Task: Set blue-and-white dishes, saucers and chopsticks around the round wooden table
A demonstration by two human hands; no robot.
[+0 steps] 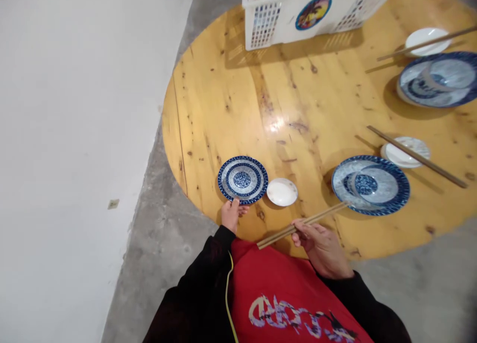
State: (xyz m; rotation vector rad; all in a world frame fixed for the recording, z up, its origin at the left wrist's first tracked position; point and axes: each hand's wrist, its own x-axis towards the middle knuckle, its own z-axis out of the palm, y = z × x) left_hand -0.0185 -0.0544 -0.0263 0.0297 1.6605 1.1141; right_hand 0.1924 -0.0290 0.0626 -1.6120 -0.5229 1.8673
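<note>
My left hand (231, 215) grips the near rim of a blue-and-white patterned plate (242, 179), thumb on top and fingers beneath. Just right of that plate sits a small white dish (282, 192). My right hand (322, 246) is closed around a pair of wooden chopsticks (286, 232), held slanting above the table's near edge. Their far tips reach toward a second blue-and-white plate (400, 191), on which a clear glass bowl (367, 186) seems to stand. Beyond it, another chopstick pair (421, 157) rests across a small white dish (406, 159).
A white plastic basket (290, 20) with a round sticker stands at the back of the round wooden table (238, 109). At the far right are a blue-and-white dish (462, 97) and a white dish (421, 37) with chopsticks (443, 37) across it. A white wall (74, 109) rises at left.
</note>
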